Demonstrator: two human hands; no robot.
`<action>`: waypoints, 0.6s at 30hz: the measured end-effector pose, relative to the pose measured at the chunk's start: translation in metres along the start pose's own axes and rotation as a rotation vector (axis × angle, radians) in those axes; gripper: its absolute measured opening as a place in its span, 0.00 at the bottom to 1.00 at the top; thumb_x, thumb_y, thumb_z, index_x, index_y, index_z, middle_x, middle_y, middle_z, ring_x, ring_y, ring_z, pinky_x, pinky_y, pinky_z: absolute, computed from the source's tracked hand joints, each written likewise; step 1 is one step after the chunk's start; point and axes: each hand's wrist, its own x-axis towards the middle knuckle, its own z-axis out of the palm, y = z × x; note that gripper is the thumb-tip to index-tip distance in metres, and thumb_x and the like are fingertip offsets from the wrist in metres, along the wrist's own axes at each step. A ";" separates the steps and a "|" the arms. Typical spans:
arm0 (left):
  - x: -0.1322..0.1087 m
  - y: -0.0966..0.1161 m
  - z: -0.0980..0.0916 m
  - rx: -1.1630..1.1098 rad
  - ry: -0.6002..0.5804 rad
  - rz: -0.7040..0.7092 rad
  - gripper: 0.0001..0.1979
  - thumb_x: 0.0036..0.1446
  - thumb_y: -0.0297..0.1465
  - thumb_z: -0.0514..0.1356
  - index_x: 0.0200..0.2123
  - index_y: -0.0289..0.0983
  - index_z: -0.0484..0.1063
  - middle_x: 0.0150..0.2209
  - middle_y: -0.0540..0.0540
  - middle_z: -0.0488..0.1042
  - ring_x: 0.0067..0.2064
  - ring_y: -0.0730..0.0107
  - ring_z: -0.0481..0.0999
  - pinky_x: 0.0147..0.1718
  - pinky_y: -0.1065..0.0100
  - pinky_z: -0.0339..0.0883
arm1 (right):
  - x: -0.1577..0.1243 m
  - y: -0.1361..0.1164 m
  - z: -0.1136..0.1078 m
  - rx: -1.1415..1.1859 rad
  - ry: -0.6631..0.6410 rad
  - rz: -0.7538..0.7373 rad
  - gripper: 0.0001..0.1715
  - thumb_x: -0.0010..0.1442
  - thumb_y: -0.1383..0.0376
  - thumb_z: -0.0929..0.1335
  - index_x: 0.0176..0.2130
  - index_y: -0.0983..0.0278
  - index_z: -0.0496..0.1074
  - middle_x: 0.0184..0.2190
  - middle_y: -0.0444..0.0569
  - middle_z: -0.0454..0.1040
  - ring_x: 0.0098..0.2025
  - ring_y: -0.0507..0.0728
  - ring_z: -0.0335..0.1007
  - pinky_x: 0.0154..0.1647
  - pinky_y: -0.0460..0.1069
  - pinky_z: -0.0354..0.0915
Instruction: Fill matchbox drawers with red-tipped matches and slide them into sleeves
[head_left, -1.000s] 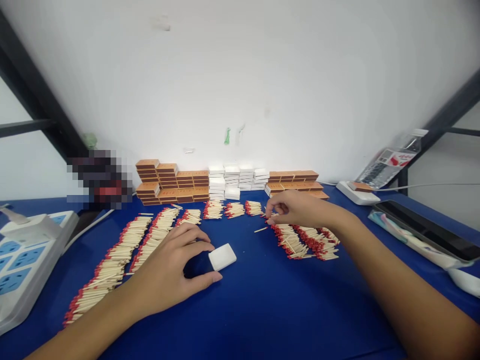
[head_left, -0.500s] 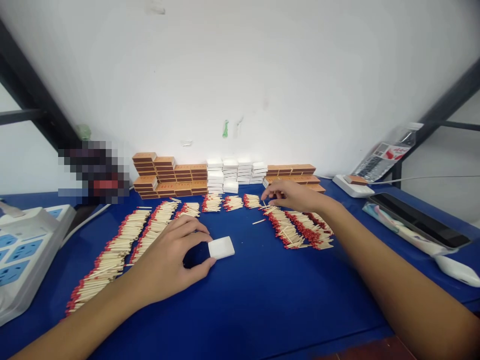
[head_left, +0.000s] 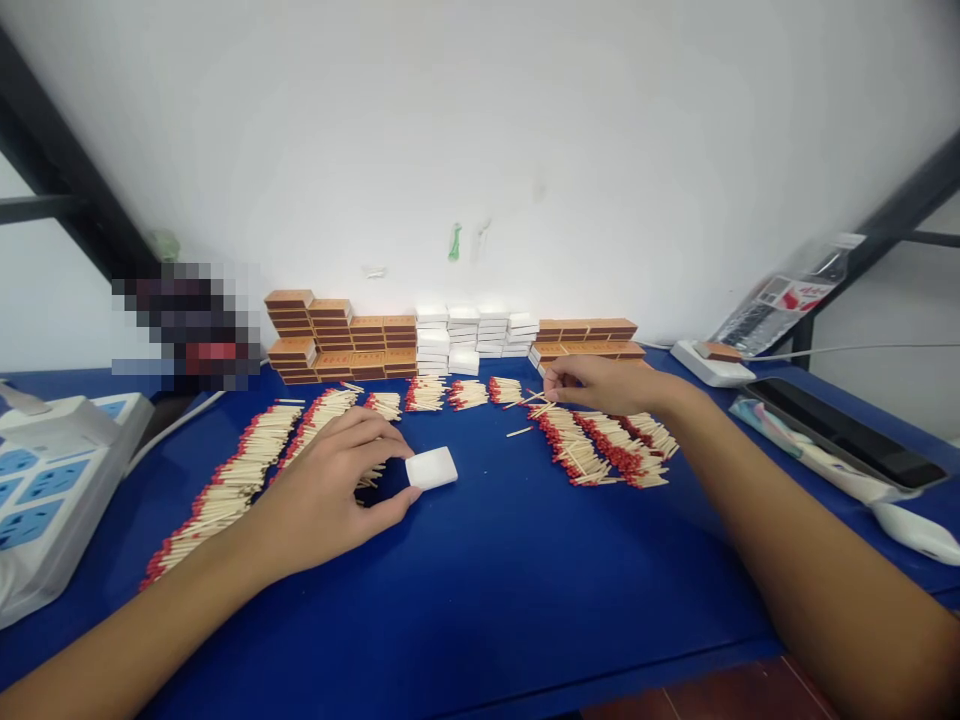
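Note:
My left hand [head_left: 337,490] grips a small white matchbox tray [head_left: 432,468] by its left end, between thumb and fingers, low over the blue table. Its open side faces up, and I see no matches in it. My right hand [head_left: 592,384] is closed in a pinch at the far end of the right-hand matches. A matchstick [head_left: 523,399] sticks out leftward from its fingertips. Just below lies a single loose match [head_left: 519,432]. Red-tipped matches [head_left: 574,450] lie in rows under and beside that hand. More rows of matches [head_left: 251,455] run beside my left forearm.
Brown matchboxes [head_left: 364,335] and white trays [head_left: 463,360] are stacked along the wall, with more brown boxes [head_left: 589,350] to their right. A power strip [head_left: 52,500] stands at left. At right are a plastic bottle [head_left: 787,295], a white block [head_left: 711,365] and a dark flat case [head_left: 847,430].
My right hand has drawn slightly right, and a matchstick now shows pointing left from its fingertips. My left hand still grips the tray, which sits a little further left and up in view.

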 end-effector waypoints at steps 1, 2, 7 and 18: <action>0.000 0.000 0.000 -0.003 -0.001 0.006 0.10 0.69 0.38 0.66 0.49 0.41 0.80 0.48 0.45 0.82 0.55 0.57 0.76 0.58 0.54 0.71 | -0.002 -0.002 -0.002 0.002 -0.008 -0.005 0.12 0.65 0.54 0.69 0.37 0.59 0.71 0.36 0.50 0.76 0.35 0.59 0.67 0.34 0.52 0.62; 0.000 0.000 -0.001 -0.006 -0.002 0.005 0.10 0.69 0.38 0.66 0.49 0.41 0.80 0.48 0.45 0.82 0.55 0.57 0.76 0.57 0.54 0.71 | -0.003 -0.003 -0.003 0.003 -0.017 -0.007 0.13 0.66 0.53 0.69 0.37 0.59 0.71 0.37 0.51 0.76 0.35 0.59 0.68 0.34 0.52 0.62; 0.000 -0.002 -0.001 -0.012 -0.001 -0.013 0.10 0.69 0.38 0.66 0.49 0.41 0.80 0.47 0.45 0.82 0.54 0.56 0.77 0.56 0.54 0.72 | -0.005 -0.012 -0.004 0.030 -0.018 -0.013 0.13 0.66 0.53 0.69 0.39 0.59 0.72 0.38 0.51 0.76 0.37 0.59 0.68 0.36 0.52 0.62; 0.002 -0.001 -0.001 -0.034 -0.017 -0.029 0.10 0.69 0.39 0.66 0.48 0.42 0.82 0.45 0.44 0.82 0.51 0.56 0.78 0.53 0.55 0.73 | 0.003 -0.005 0.003 -0.074 0.088 0.028 0.11 0.65 0.55 0.68 0.36 0.59 0.72 0.33 0.49 0.77 0.32 0.58 0.68 0.33 0.53 0.58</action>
